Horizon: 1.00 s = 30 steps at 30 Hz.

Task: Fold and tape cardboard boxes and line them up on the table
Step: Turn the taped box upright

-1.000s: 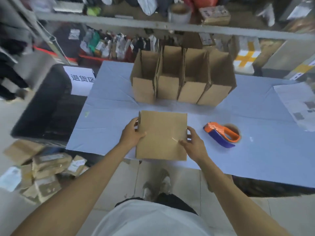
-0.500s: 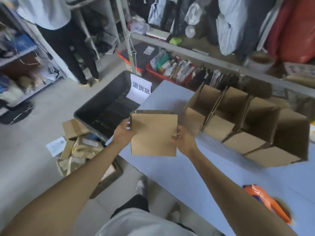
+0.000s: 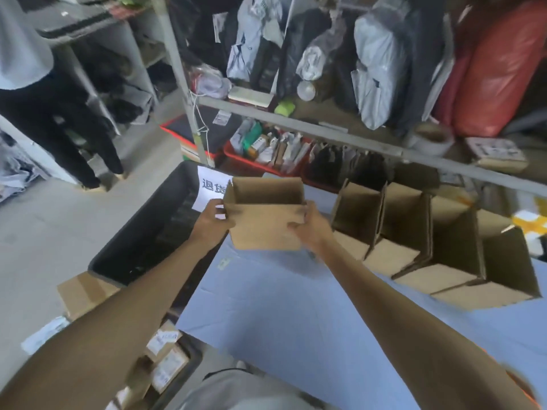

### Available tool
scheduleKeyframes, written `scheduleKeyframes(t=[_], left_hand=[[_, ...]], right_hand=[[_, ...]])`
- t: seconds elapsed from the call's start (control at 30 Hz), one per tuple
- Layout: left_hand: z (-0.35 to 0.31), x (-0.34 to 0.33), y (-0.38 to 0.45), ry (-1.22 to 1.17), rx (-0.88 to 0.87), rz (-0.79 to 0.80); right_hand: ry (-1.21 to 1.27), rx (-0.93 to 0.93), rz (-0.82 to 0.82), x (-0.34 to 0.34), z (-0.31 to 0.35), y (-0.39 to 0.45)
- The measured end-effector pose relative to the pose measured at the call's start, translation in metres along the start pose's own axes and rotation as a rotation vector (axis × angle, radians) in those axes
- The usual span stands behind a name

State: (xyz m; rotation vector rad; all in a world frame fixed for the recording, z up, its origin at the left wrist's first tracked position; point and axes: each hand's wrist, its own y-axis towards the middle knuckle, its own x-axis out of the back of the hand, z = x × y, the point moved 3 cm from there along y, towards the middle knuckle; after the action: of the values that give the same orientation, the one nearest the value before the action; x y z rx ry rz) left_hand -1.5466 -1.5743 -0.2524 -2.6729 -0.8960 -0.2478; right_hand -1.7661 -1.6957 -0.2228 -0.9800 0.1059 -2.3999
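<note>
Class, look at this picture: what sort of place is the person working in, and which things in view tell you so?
Probably a parcel packing or returns room. Grey mailer bags crowd the metal shelf, open cardboard boxes stand in a row on the blue table, and both hands hold another box.

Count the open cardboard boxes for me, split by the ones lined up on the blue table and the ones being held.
Lined up on the blue table: 4, the row of boxes
Held in both hands: 1, the held box, left hand and right hand on its sides
Total: 5
</note>
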Motion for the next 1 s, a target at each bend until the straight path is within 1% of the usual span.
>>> scheduleKeyframes(t=[0.1,0.2,0.33,0.43,0.5,0.6,0.67,0.7,0.77,0.83,0.9,0.93,1.0], left_hand=[[-0.010,-0.005,0.037,0.042,0.010,0.127],[-0.017,-0.013,0.060,0.171,-0.013,0.227],[-0.022,-0.020,0.072,0.376,-0.066,0.360],[-0.032,-0.021,0.072,0.509,-0.122,0.336],[-0.041,-0.024,0.066,0.634,-0.177,0.244],[-0.055,-0.038,0.042,0.797,-0.396,0.081],[-0.064,-0.059,0.021,0.823,-0.591,0.073],[-0.067,-0.074,0.010,0.810,-0.664,0.124],[-0.070,-0.106,-0.011,0.766,-0.730,0.291],[-0.067,-0.139,-0.028,0.803,-0.703,0.498],[-0.060,-0.167,-0.040,0.948,-0.649,0.676],[-0.057,-0.177,-0.043,1.005,-0.627,0.716],[-0.052,-0.190,-0.046,1.019,-0.576,0.722]], right_hand=[[0.045,-0.095,-0.071,-0.003,-0.004,0.025],[0.145,-0.212,-0.124,-0.007,-0.012,0.038],[0.157,-0.292,-0.103,-0.014,-0.019,0.044],[0.134,-0.259,-0.141,-0.008,-0.013,0.039],[0.060,-0.189,-0.180,-0.002,-0.006,0.033],[0.031,-0.092,-0.245,0.005,-0.001,0.011],[0.044,-0.033,-0.301,0.009,-0.004,-0.012],[0.024,-0.009,-0.323,0.010,-0.009,-0.025],[-0.033,0.015,-0.341,0.010,-0.023,-0.051],[-0.066,-0.011,-0.379,0.010,-0.042,-0.073],[-0.093,-0.086,-0.447,0.015,-0.064,-0.091],[-0.119,-0.132,-0.464,0.018,-0.075,-0.097],[-0.178,-0.192,-0.456,0.026,-0.091,-0.107]])
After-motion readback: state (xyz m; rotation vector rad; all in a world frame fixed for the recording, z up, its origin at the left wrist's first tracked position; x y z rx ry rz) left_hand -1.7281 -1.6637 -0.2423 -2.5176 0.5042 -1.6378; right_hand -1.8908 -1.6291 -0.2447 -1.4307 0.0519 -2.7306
